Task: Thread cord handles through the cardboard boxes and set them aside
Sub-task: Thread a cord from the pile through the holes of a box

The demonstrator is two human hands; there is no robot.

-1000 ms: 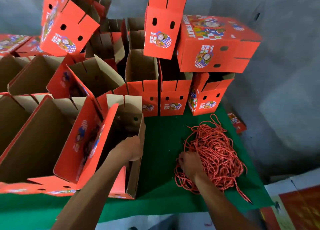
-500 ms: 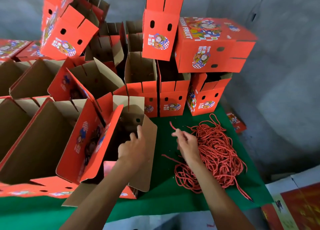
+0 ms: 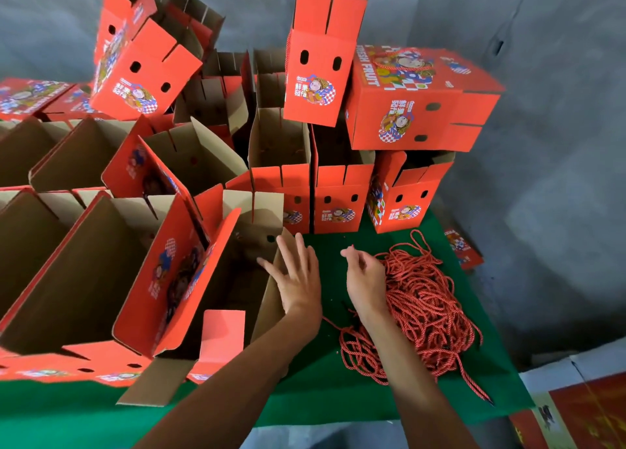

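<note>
Cord end: pinched in the right hand, tip poking up by the fingertips, tail trailing back toward the cord pile.
Box: open box just left of both hands, its hole up and left of the cord tip.
Left hand: fingers spread flat, pressing the box's brown flap outward.
Nearer hand: likely the right does the threading, moving leftward.
Room: bare green mat between hands and stacked boxes.
</note>
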